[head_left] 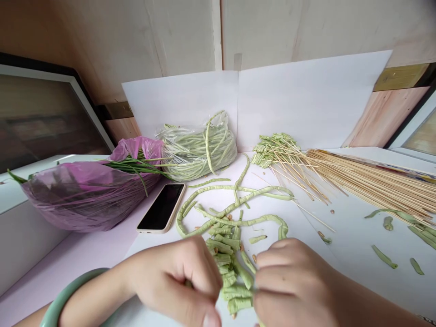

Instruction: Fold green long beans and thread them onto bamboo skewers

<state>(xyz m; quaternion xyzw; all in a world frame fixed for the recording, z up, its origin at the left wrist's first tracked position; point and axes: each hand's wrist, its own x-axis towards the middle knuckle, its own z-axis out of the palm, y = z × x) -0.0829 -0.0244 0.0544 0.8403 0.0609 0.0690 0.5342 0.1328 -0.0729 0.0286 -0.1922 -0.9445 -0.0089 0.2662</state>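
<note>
A row of short bean pieces [223, 247] is lying in the near middle of the white surface [207, 313], running between the two hands, with a few brown seeds [254, 258] scattering its edges. On its left the left hand [180, 284] is resting low with its fingers curling into a closed fist; a small dark bit is showing inside, too blurred to name. On its right the right hand [289, 284] is turning its knuckles up and hiding its fingertips, so I cannot tell whether those fingers are gripping anything. A pale green bangle [73, 293] is circling the left wrist. Just beyond the pieces, long beans [245, 221] are looping and crossing over the surface. Farther off, a clear bag [190, 156] is bulging with more beans, and to its right bean-laden skewers [275, 147] are lying in a heap, their bare ends pointing near and right. Next to them a broad bundle of bare sticks [371, 181] is stretching toward the right edge, with green scraps [384, 257] lying nearer. On the left, a phone [161, 209] is lying screen up beside a purple bag [90, 200], from which green stalks [132, 169] are poking. White boards [180, 102] are standing along the far side.
</note>
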